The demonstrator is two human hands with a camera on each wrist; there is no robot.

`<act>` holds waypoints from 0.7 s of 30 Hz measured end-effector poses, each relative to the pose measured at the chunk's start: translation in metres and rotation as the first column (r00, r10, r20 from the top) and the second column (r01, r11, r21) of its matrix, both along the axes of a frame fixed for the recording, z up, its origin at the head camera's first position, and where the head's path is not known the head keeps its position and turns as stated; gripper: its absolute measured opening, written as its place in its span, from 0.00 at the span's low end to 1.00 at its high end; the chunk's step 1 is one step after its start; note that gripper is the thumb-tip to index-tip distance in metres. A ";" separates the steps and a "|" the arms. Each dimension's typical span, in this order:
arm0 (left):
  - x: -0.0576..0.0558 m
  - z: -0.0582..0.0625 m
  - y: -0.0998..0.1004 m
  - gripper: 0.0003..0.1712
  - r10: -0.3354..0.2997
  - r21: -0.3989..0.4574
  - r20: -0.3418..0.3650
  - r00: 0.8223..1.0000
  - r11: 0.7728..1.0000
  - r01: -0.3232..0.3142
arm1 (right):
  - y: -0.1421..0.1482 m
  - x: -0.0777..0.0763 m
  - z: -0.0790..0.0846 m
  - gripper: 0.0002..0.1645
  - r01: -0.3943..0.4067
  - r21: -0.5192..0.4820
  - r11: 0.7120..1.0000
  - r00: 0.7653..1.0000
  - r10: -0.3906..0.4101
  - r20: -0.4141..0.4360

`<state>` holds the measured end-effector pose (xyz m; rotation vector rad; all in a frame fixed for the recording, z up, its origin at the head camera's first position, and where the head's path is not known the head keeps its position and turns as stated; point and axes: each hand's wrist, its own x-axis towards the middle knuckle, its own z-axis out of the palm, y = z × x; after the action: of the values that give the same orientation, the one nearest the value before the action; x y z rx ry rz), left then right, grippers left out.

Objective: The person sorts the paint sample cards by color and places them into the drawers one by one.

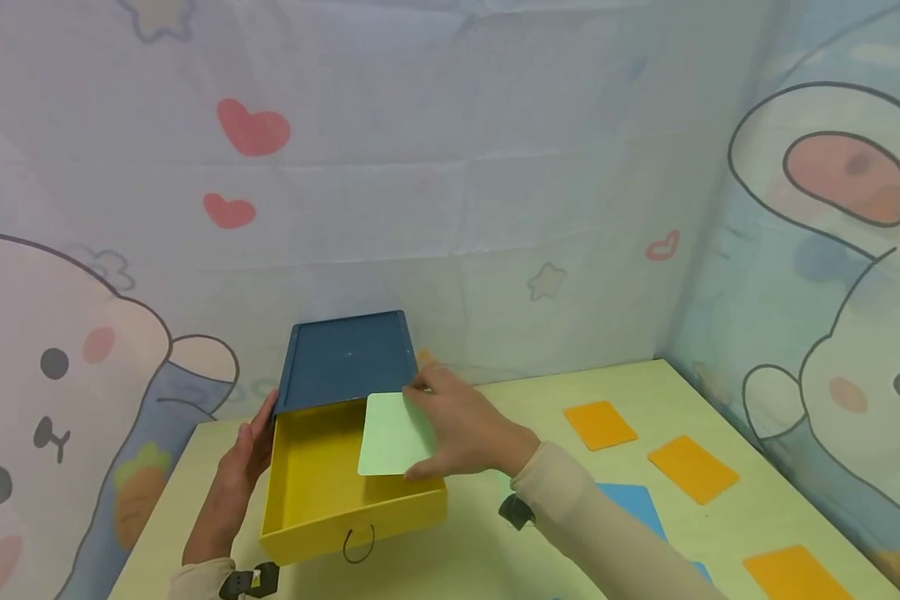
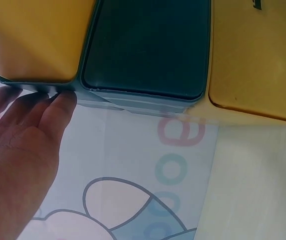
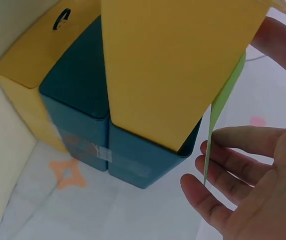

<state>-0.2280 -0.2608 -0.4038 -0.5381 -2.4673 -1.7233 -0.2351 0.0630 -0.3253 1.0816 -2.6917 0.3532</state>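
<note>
Nearest, head view: orange card on the tabletop, lower right; blue card partly behind the right sleeve. Next, yellow drawer, pulled out of the dark blue casing. The right hand pinches a green card by opposite edges, thumb and fingers apart; card is above the drawer's right part. Right wrist view gives the card nearly edge-on; can't tell if it touches the drawer. The left hand has fingers extended at the casing's left side; left wrist view shows fingertips touching its edge. Only wrist views show the stack below: dark teal front, then yellow front. Clear tape on the seam, right wrist only. Farther: two more orange cards, then printed cloth backdrop.
</note>
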 end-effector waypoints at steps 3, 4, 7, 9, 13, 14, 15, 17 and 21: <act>0.000 0.000 0.000 0.32 -0.003 0.004 0.005 1.000 1.000 0.003 | -0.004 0.000 0.002 0.58 -0.008 0.050 0.999 0.999 0.009 -0.030; 0.000 0.000 0.001 0.32 -0.002 0.003 0.005 1.000 1.000 0.002 | -0.005 0.000 0.003 0.57 -0.012 0.068 0.998 0.999 0.014 -0.041; 0.000 0.000 0.001 0.32 0.000 0.005 0.010 1.000 1.000 0.000 | -0.010 0.000 0.007 0.56 -0.023 0.107 0.994 0.997 0.031 -0.067; 0.000 0.000 0.000 0.32 -0.004 0.009 0.008 1.000 1.000 0.004 | -0.013 0.000 0.009 0.56 -0.019 0.132 0.991 0.997 0.028 -0.068; 0.000 0.001 0.001 0.31 -0.014 0.022 0.000 1.000 1.000 0.014 | -0.019 0.001 0.010 0.56 -0.006 0.161 0.987 0.999 0.012 -0.041; 0.000 0.001 0.001 0.31 -0.015 0.025 0.000 1.000 1.000 0.015 | -0.021 0.001 0.009 0.56 -0.004 0.172 0.985 0.999 0.010 -0.035; 0.000 0.001 0.001 0.32 -0.016 0.026 0.002 1.000 1.000 0.016 | -0.023 0.001 0.009 0.57 -0.004 0.181 0.984 1.000 0.009 -0.024; 0.000 0.002 0.001 0.32 -0.016 0.027 0.005 1.000 1.000 0.016 | -0.026 0.002 0.009 0.57 -0.002 0.215 0.977 1.000 0.005 -0.014; 0.002 0.001 0.000 0.32 -0.008 0.020 0.012 1.000 1.000 0.008 | -0.031 0.002 0.007 0.58 -0.012 0.284 0.959 1.000 0.014 -0.004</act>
<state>-0.2264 -0.2606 -0.4023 -0.5380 -2.4564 -1.7573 -0.2326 0.0316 -0.3180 1.1704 -2.7911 -0.0382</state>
